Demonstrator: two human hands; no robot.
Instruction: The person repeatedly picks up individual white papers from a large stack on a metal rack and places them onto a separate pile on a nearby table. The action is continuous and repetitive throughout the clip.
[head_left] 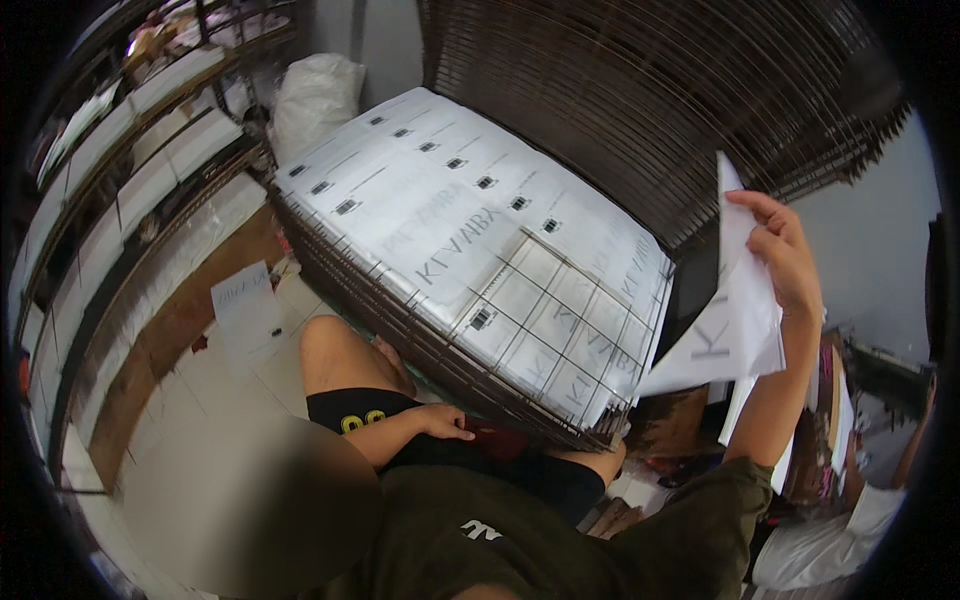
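While the right hand (785, 262) is raised to the right of the wire rack (400, 330), it pinches a bundle of white sheets (725, 335) between thumb and fingers. On top of the rack more white printed sheets (470, 235) lie in rows. Near the rack's front edge, the left hand (440, 422) rests on the thigh, fingers loosely spread, holding nothing. The person seems busy handling sheets at the rack; any placing would need care to keep the rows aligned.

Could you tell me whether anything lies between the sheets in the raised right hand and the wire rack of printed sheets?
Nothing visible does. The right hand holds the white sheets just past the rack at its right corner, with only open air between.
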